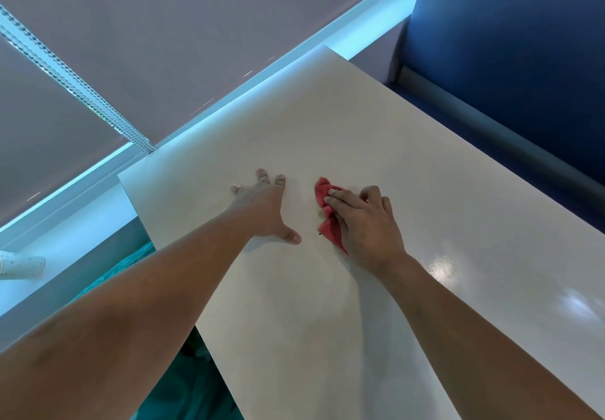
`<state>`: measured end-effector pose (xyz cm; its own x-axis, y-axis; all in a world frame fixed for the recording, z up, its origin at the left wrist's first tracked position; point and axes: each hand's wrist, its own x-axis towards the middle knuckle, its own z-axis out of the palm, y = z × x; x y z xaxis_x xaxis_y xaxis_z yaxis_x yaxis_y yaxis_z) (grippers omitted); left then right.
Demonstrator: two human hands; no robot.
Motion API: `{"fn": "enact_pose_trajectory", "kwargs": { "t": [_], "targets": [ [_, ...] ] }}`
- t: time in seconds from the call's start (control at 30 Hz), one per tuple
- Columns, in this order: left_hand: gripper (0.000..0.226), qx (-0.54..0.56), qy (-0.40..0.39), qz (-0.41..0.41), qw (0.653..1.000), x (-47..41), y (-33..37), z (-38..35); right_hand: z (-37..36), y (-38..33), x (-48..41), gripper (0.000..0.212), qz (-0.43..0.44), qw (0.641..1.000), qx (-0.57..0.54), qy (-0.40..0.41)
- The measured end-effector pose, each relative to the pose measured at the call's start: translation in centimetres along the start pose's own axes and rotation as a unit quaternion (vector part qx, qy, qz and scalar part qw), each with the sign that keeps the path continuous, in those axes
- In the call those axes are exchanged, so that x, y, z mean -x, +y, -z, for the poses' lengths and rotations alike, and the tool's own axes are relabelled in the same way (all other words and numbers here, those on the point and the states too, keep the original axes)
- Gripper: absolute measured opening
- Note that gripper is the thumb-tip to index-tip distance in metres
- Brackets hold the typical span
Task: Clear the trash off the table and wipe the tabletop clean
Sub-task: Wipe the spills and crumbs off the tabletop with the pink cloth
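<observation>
A white tabletop (376, 144) runs diagonally through the head view. My left hand (263, 205) lies flat on it with fingers spread, palm down, near the far left corner. Just to its right, my right hand (363, 220) presses a crumpled red cloth (322, 192) against the surface, fingers curled over the cloth. Part of the cloth sticks out beyond my fingertips and under my palm. No trash is visible on the table.
A blue upholstered bench (510, 59) borders the table's right side. A grey roller blind with a bead chain (82, 82) covers the window behind. Teal fabric (193, 383) lies below the table's left edge, and a white cup (19, 264) sits on the sill at left.
</observation>
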<state>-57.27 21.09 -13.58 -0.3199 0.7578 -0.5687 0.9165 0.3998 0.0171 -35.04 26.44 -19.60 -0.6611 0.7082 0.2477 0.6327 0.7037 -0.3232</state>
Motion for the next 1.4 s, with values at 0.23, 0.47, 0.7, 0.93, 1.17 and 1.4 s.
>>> {"fn": "enact_pose_trajectory", "kwargs": {
  "t": [0.23, 0.47, 0.7, 0.93, 1.17, 1.4],
  "targets": [
    [0.157, -0.004, -0.003, -0.002, 1.0, -0.3, 0.0, 0.1, 0.3, 0.9, 4.8, 0.037, 0.012, 1.0, -0.001, -0.008],
    [0.158, -0.004, 0.003, -0.005, 1.0, -0.1, 0.0, 0.3, 0.1, -0.1, 0.7, 0.04, -0.042, 0.999, 0.002, -0.002],
    [0.156, -0.009, 0.005, -0.008, 1.0, -0.2, 0.1, 0.0, 0.7, 0.8, 5.9, 0.04, -0.024, 1.0, 0.001, -0.001],
    [0.156, -0.003, 0.007, -0.007, 1.0, -0.1, -0.1, 0.1, -0.2, -1.0, 0.2, 0.042, -0.101, 0.995, 0.027, 0.001],
    [0.156, -0.006, 0.002, -0.01, 1.0, 0.0, 0.2, 0.2, 1.0, -1.1, 7.8, 0.037, -0.02, 1.0, -0.007, -0.007],
    [0.156, -0.008, 0.004, -0.01, 1.0, -0.4, -0.1, 0.2, -0.2, -1.0, -0.5, 0.043, -0.137, 0.99, 0.023, 0.005]
  ]
}}
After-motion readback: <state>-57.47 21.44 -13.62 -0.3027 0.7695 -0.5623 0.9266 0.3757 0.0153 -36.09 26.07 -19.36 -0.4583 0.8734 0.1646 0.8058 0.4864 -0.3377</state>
